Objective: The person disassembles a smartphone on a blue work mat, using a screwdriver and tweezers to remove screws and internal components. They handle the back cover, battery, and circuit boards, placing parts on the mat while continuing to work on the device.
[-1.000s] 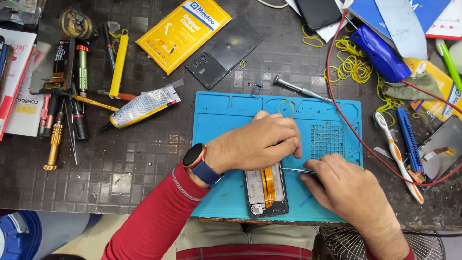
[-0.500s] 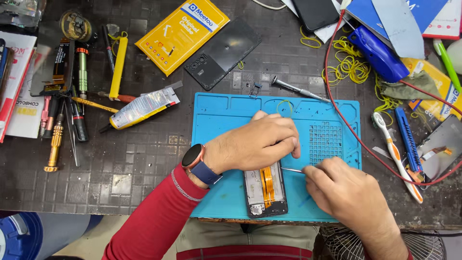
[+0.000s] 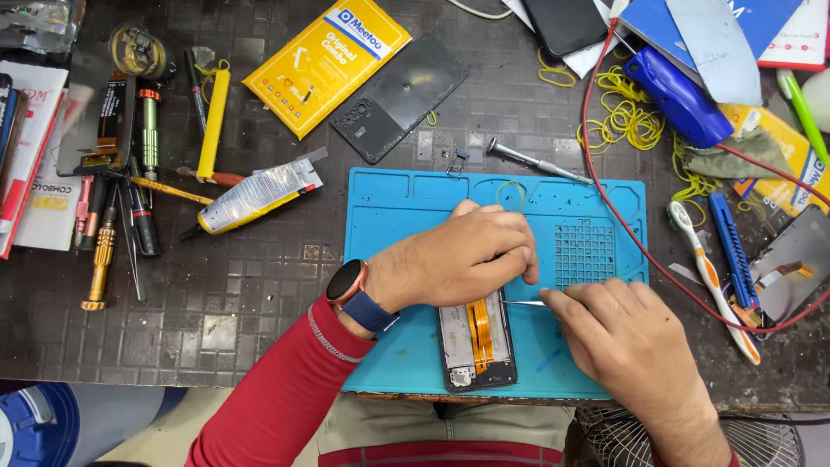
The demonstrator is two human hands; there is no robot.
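Observation:
An opened phone [image 3: 477,344] with orange flex cables lies face down near the front of a blue work mat [image 3: 398,216]. My left hand [image 3: 458,255] rests across the phone's upper half and presses it onto the mat, hiding that part. My right hand [image 3: 627,333] grips thin metal tweezers [image 3: 523,303], whose tip reaches the phone's right edge just under my left fingers. A watch with a blue strap [image 3: 356,294] sits on my left wrist.
A glue tube [image 3: 255,197], screwdrivers [image 3: 143,138] and a yellow tool [image 3: 213,121] lie left of the mat. Behind it are a yellow packet [image 3: 324,60], a black back cover [image 3: 402,99] and a metal driver [image 3: 536,161]. A red wire [image 3: 605,173], toothbrush [image 3: 709,277] and blue tool [image 3: 679,95] crowd the right.
My right hand has shifted slightly left, bringing the tweezers closer to the phone's edge. My left hand has stayed pressed on the phone.

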